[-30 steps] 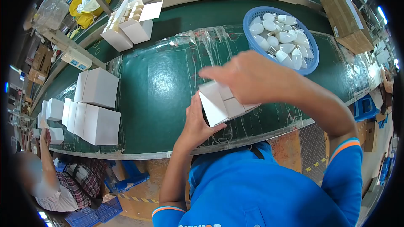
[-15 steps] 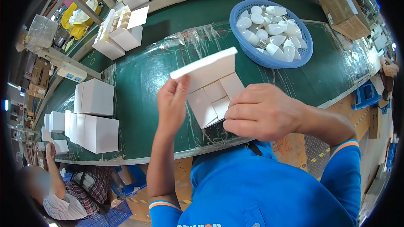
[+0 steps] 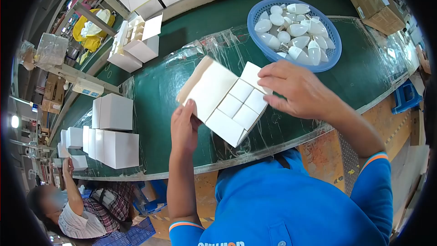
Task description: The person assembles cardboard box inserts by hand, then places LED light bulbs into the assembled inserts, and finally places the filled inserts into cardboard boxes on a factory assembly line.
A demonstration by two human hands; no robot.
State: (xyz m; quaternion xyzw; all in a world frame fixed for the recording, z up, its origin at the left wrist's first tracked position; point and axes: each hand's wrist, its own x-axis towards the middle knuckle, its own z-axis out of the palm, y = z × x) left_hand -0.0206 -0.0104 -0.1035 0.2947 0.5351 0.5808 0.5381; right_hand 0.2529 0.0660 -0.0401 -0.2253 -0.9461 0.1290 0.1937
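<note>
Bulbs (image 3: 299, 30) in basket (image 3: 268, 53), right of box (image 3: 211, 86)

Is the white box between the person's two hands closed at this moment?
No, the lid of the white box is folded open, with the left hand at its edge.

a green bench (image 3: 161, 102) carries a blue basket (image 3: 266, 49) on the right and several white boxes (image 3: 120, 150) on the left.

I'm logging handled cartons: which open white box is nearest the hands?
The box between left hand and right hand, lid spread leftward; the open packaging at upper left stands farther off.
</note>
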